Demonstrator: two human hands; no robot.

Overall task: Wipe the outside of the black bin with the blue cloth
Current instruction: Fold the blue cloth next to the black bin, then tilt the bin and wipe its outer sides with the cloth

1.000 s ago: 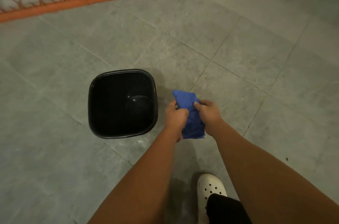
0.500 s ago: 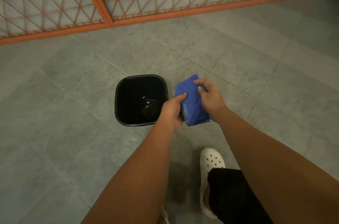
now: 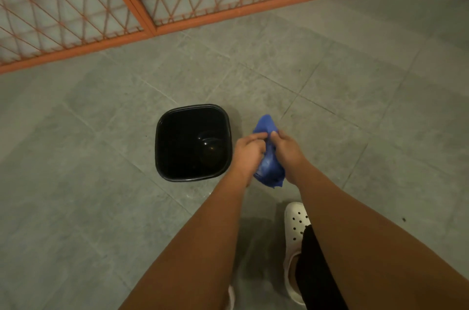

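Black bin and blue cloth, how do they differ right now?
The black bin stands upright on the floor, untouched. The blue cloth is gripped off the floor by the left hand and right hand. The bin is rigid and squarish with rounded corners, while the cloth is soft and bunched. The cloth is not on the bin yet.

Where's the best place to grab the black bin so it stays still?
Probably the rim of the bin, on the edge nearest the left hand, coming down from above. It stands upright with its open top facing up, so the lip is free to pinch. The right hand can keep the cloth.
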